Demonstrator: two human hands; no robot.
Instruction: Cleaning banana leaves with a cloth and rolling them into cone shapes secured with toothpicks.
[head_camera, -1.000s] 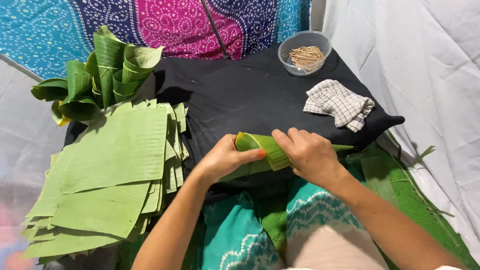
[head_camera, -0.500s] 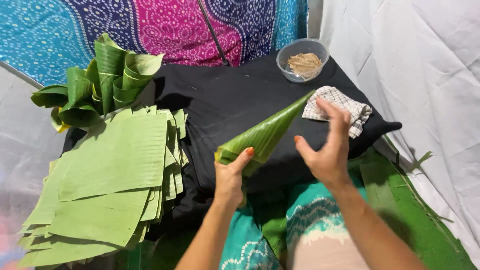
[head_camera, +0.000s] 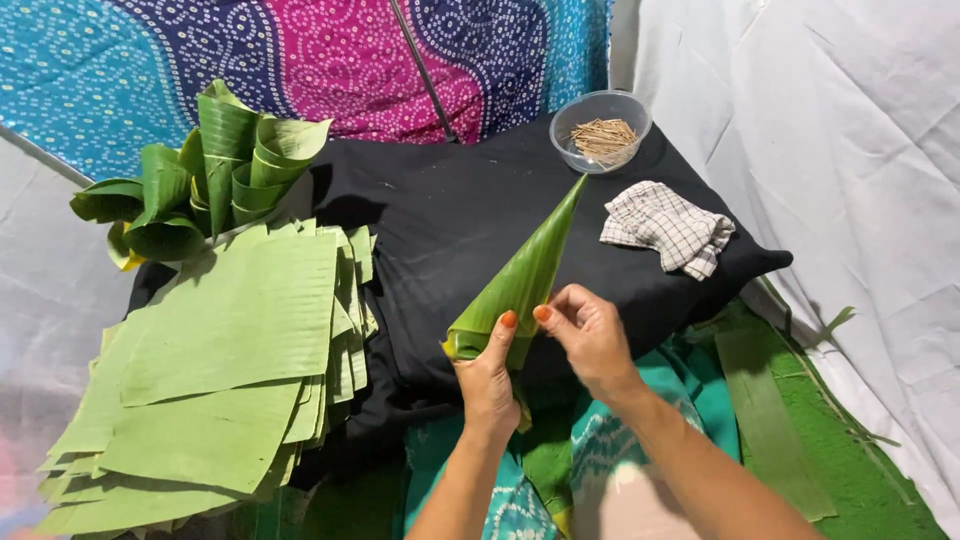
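Green leaf cone (head_camera: 520, 280) points toward upper right; left hand (head_camera: 487, 375) grips its wide end; right hand (head_camera: 590, 330) pinches its edge.

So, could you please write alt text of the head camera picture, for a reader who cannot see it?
Two bare hands, left hand and right hand, hold a green leaf cone over a black cloth. A stack of cut leaves lies at the left, finished cones behind it; a bowl of small sticks and a checked cloth are at the right.
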